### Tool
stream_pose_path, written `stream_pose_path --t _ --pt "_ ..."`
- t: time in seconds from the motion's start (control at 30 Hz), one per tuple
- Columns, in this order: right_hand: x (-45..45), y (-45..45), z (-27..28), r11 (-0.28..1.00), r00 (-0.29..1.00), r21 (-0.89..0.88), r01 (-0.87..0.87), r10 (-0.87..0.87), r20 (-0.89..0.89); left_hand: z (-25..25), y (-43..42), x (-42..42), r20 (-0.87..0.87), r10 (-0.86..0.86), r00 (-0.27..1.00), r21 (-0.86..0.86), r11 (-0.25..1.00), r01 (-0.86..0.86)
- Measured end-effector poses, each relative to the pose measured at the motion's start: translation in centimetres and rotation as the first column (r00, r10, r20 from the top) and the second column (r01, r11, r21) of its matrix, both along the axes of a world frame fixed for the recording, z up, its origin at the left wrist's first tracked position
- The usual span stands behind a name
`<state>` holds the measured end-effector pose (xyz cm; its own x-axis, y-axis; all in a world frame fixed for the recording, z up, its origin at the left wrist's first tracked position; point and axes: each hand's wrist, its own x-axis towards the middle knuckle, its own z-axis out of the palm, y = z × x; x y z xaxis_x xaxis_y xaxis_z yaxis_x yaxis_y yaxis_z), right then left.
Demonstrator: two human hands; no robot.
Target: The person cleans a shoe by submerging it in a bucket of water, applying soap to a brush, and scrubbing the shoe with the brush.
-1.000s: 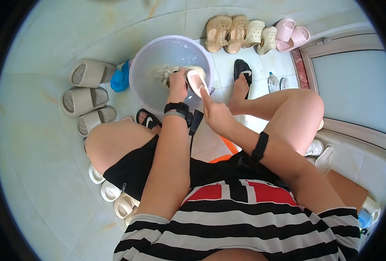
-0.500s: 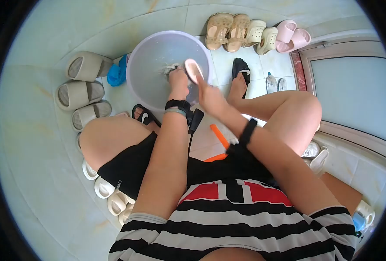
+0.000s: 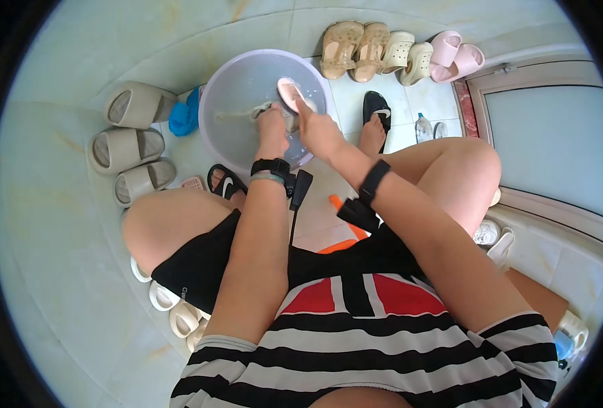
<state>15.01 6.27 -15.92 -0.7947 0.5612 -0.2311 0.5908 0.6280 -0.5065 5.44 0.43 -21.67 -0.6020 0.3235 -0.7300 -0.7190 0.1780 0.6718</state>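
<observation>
A round pale-lilac basin (image 3: 206, 102) holds cloudy water. My left hand (image 3: 272, 132) is inside it, fingers closed on a whitish shoe-like thing (image 3: 291, 122) that is partly under the water and partly behind the hand. A pale lace-like strand (image 3: 232, 115) trails from it to the left. My right hand (image 3: 320, 134) grips a pink brush (image 3: 289, 93) by its handle over the right side of the basin. The oval back of the brush faces up, so its bristles are hidden. The brush head is just beside my left fingers.
Beige slippers (image 3: 121, 149) line the left wall, with a blue plastic bundle (image 3: 184, 115) beside the basin. Clogs (image 3: 343, 51) and pink slides (image 3: 458, 58) stand at the back right. An orange bar (image 3: 349, 216) lies between my legs. A framed door (image 3: 553, 136) is at right.
The brush and my right hand have shifted left and slightly down, closer to my left hand. My left hand has moved slightly left. The pale strand now stretches out leftward in the water.
</observation>
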Motion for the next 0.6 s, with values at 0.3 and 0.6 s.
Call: stream_pose_path --t 0.3,0.6 --pt "4.8 -4.5 3.2 0.996 0.996 -0.02 -0.083 0.084 0.034 -0.9 -0.2 -0.8 0.03 0.053 0.998 0.098 0.994 -0.056" --pt "-0.6 2.4 -0.2 0.992 0.994 -0.119 0.047 -0.058 -0.088 -1.1 -0.2 -1.8 -0.014 -0.038 0.999 0.247 0.968 0.04"
